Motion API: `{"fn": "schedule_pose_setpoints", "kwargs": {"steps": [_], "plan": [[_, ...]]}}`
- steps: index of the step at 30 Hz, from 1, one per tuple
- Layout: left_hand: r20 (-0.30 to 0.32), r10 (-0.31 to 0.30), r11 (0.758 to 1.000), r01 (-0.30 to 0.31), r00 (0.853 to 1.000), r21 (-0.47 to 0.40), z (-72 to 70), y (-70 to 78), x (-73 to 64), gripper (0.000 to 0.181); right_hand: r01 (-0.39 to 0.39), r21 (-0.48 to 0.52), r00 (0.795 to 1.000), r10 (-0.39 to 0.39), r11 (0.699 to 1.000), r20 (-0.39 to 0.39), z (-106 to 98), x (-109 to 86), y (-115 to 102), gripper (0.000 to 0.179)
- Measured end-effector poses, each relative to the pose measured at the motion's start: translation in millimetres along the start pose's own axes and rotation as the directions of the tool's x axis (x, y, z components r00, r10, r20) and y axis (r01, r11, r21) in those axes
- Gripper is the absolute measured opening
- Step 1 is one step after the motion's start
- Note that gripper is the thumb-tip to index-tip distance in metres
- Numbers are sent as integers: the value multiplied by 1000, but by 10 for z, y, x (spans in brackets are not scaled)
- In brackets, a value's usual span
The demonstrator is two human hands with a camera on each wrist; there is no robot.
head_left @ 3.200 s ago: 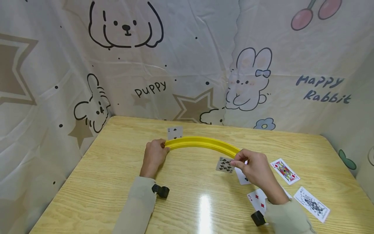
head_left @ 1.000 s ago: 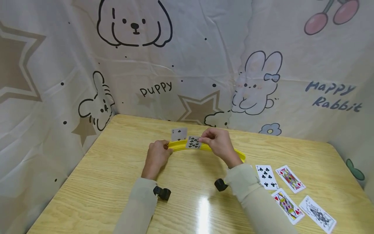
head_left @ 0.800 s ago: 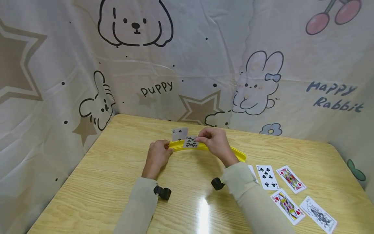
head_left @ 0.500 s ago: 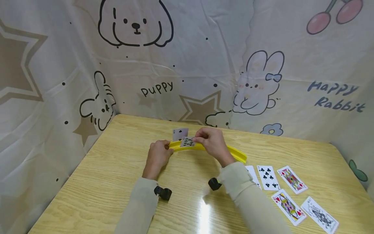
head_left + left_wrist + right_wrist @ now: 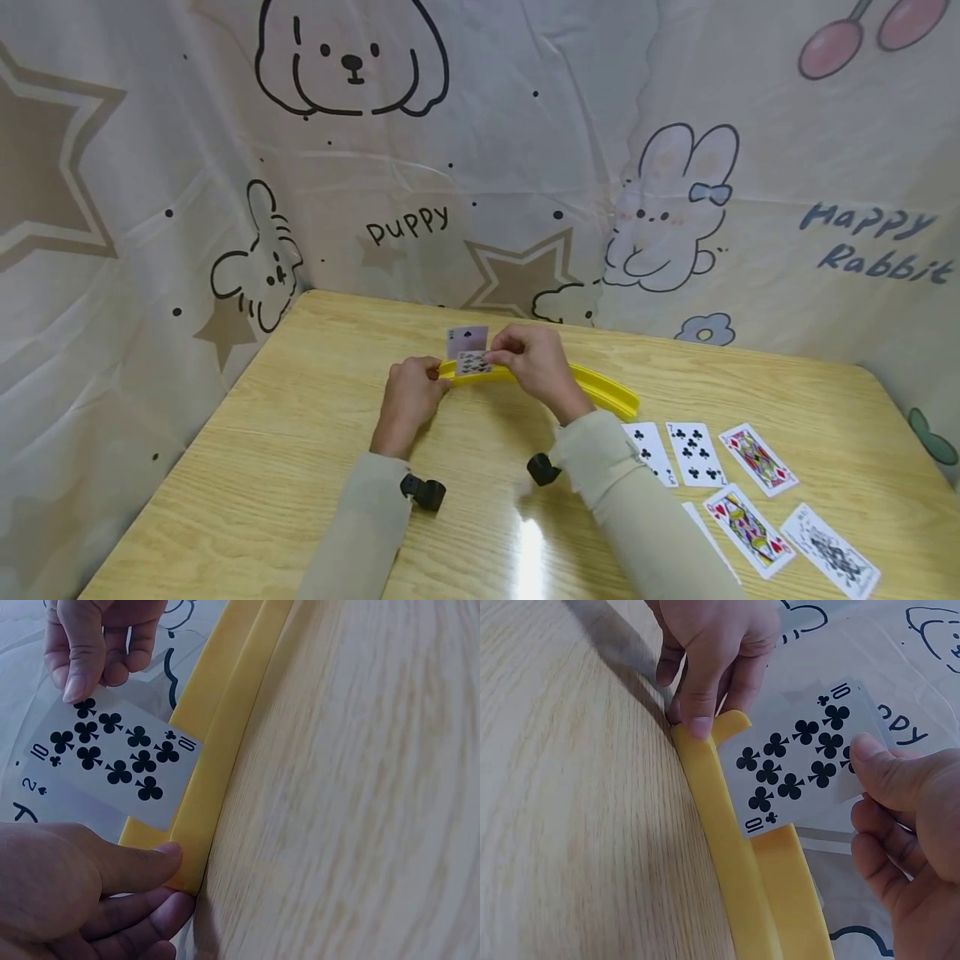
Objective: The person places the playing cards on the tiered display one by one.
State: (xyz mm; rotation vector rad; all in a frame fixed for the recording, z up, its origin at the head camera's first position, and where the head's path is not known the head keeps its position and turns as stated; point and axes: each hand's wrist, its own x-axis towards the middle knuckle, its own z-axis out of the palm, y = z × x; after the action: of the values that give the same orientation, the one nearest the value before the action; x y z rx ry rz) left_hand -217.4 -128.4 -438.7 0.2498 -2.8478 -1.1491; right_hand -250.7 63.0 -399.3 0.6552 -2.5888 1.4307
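Note:
A curved yellow card holder point(image 5: 603, 390) stands toward the back of the table. My left hand point(image 5: 409, 396) pinches its left end between thumb and fingers. Between the thumb and fingers of my right hand point(image 5: 534, 362) is a ten of clubs point(image 5: 472, 363), gripped by its upper edge. In the right wrist view, the lower edge of the ten point(image 5: 791, 765) meets the holder's groove near the left hand; whether it sits inside cannot be told. Just behind it, a two of spades point(image 5: 468, 337) stands upright at the holder's left part, mostly covered by the ten in the left wrist view.
Face up at the right lie a five of clubs point(image 5: 649, 454), a seven of clubs point(image 5: 696, 454), a diamond face card point(image 5: 759, 460), a queen of hearts point(image 5: 748, 531) and a joker point(image 5: 830, 550). Under the right sleeve, another card point(image 5: 708, 537) is partly hidden. A patterned cloth point(image 5: 495, 150) hangs behind the table.
My right hand has carried the ten of clubs from the holder's right end leftward, down to the groove in front of the two of spades. The left hand keeps its hold on the holder's end.

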Motion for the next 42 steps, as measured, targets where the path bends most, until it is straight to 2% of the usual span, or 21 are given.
{"fn": "schedule_pose_setpoints", "kwargs": {"steps": [13,42], "plan": [[-19,17,1000,-17,1000,-3,-12,-11,7,38,25,-23,1000,-25,999,9,23,18,-24,12],[-29,21,1000,-21,999,3,17,-11,6,35,13,-34,999,-12,999,34,117,37,32,13]]}}
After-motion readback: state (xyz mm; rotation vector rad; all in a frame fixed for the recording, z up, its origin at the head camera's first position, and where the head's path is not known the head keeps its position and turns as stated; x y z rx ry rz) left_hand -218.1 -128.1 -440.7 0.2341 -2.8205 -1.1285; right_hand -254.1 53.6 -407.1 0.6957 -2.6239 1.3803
